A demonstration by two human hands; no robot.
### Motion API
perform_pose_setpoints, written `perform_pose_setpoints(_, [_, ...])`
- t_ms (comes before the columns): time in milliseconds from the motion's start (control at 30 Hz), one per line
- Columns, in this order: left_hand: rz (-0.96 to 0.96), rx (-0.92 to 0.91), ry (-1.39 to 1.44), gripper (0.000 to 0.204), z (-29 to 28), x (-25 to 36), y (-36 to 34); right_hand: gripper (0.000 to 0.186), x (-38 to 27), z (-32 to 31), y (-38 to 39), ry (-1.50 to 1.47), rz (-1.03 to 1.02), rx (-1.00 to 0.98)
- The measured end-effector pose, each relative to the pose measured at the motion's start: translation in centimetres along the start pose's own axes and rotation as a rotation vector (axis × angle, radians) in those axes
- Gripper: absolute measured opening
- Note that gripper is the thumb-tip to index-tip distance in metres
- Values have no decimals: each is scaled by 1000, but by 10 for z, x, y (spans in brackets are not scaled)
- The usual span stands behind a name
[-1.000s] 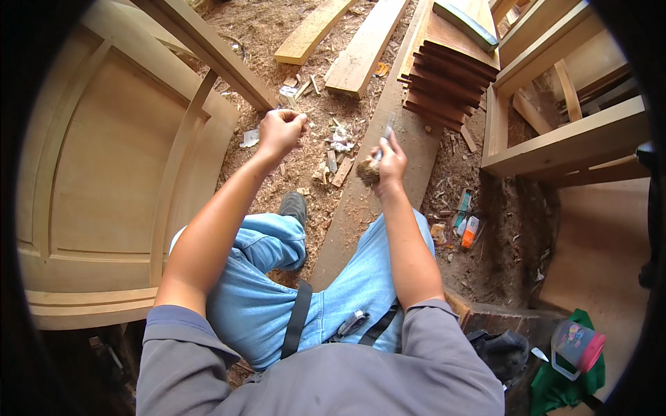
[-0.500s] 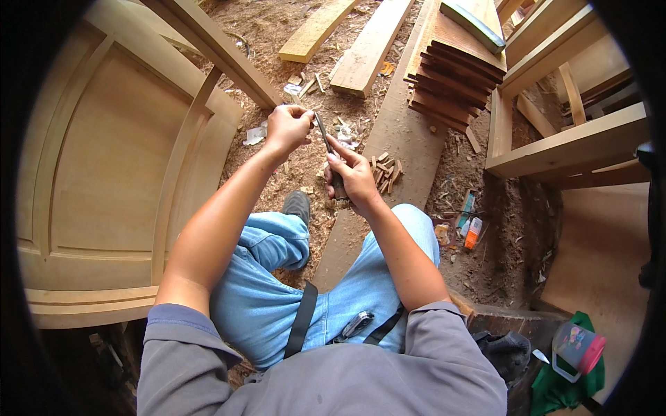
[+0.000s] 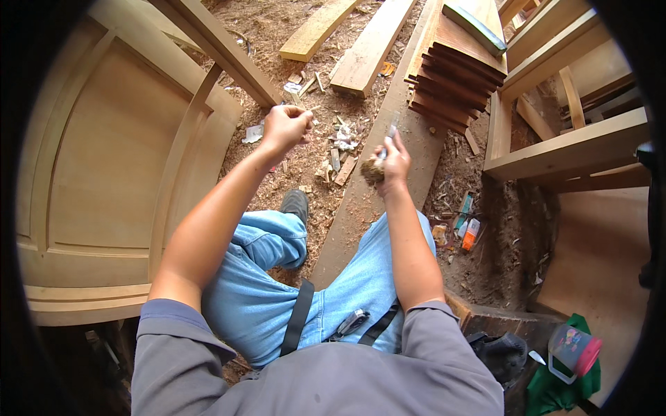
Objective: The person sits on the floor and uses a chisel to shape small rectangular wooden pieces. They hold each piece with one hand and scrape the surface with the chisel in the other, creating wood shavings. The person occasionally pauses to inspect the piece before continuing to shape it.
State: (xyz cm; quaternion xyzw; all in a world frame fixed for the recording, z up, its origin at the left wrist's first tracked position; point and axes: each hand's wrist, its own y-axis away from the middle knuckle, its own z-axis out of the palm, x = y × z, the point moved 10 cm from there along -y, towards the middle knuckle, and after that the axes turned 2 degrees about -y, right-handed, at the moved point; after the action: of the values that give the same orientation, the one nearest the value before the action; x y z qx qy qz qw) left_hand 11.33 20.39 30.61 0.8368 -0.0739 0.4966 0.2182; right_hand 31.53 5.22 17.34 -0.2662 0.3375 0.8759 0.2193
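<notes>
My left hand [image 3: 288, 130] is raised over the wood-chip-strewn floor, pinching a small pale stick of wood [image 3: 314, 109] between thumb and fingertips. To its right, above a long plank [image 3: 354, 229], my right hand [image 3: 395, 163] is closed around a chisel [image 3: 393, 132]. The chisel's blade points away from me and is smeared by motion. Its brown, frayed handle end [image 3: 372, 170] sticks out on the near left side of the hand. The blade is apart from the stick. The small cut pieces on the plank are mostly hidden by my right hand.
A panelled wooden door [image 3: 111, 152] stands at the left. Stacked dark-edged boards [image 3: 454, 87] lie at the far end of the plank, with loose beams [image 3: 374, 48] beside them. A wooden frame [image 3: 569, 142], an orange-and-white bottle [image 3: 471, 234] and a pink-lidded jug [image 3: 574, 350] are at the right.
My right hand has swung right with the chisel, taking the blade off the stick. It now covers the spot where the small pieces lay. My left hand has barely moved.
</notes>
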Motion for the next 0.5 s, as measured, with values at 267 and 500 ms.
perform_pose_setpoints(267, [-1,29,62,20,-2,-8,-12,51,24,92,81,271,129,-617])
perform_pose_setpoints(500, [8,51,-113,22,0,-1,-3,50,44,92,90,347,180,-648])
